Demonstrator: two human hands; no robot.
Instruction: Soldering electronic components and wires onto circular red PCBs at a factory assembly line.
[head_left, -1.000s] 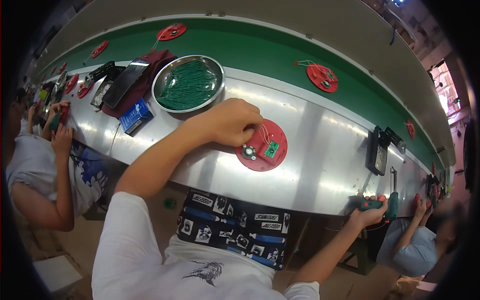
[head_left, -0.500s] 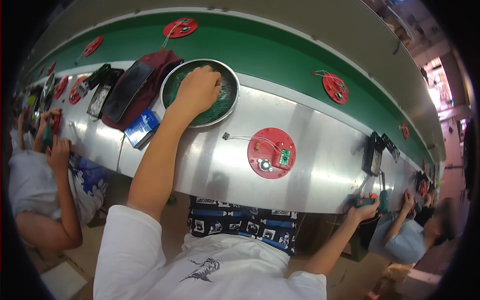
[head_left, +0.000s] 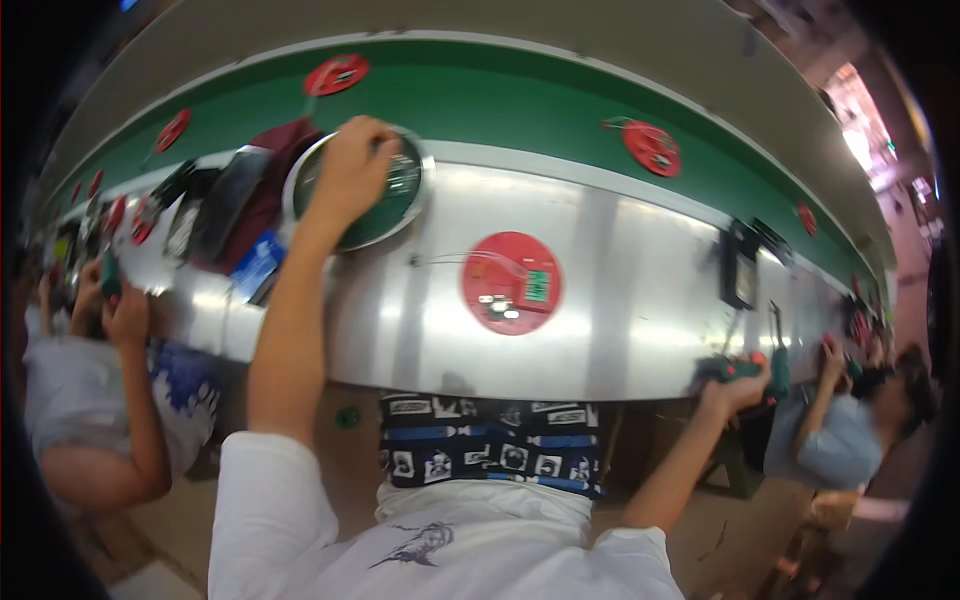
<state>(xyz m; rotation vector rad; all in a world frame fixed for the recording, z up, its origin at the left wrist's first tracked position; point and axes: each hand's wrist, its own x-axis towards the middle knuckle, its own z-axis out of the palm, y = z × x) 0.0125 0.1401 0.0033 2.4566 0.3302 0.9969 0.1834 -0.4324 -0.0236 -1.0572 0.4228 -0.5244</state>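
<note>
Gleaming bench point(head_left: 635, 280) beneath metal bowl point(head_left: 427, 178)

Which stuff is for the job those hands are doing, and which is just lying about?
Likely for the job:
green tool, held in the right hand
metal bowl, under the left hand
red disc with wires, between the two hands

Probably just lying about:
maroon cloth
dark flat slab
blue box

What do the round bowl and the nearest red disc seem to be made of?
Bowl: probably polished metal, as its rim shines silver. Red disc: likely moulded plastic with a smooth, fairly matte finish, judging by its even colour; blur leaves this open.
</note>
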